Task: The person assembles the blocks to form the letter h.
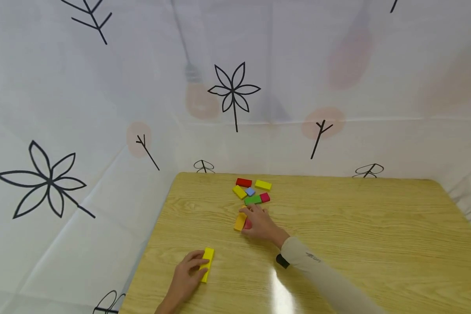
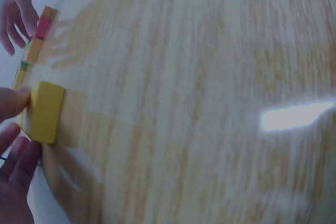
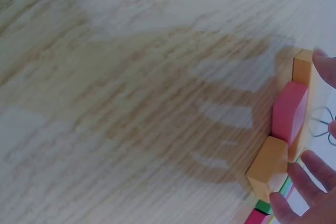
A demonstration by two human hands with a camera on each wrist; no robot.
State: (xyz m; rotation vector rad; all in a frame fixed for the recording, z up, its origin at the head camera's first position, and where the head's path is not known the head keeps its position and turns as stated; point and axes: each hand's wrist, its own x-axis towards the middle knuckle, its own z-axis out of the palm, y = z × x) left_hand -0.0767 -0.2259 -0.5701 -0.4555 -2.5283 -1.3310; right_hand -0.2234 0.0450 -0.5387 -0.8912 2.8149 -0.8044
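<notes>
Left hand (image 1: 186,272) pinched a yellow block (image 1: 207,264) on the bench (image 1: 357,226), near its front left edge | right hand (image 1: 259,223) lay with loose fingers over an orange block (image 1: 240,221) and a pink block (image 1: 247,224) mid-bench | more colored blocks (image 1: 253,191) sat just behind.

Leaf-patterned white backdrop (image 1: 102,109) behind table (image 1: 377,244)

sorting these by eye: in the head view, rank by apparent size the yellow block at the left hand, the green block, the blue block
1. yellow block, held on edge by the left hand; it is nearest the camera, which may inflate it
2. green block
3. blue block, clearly smallest
</notes>
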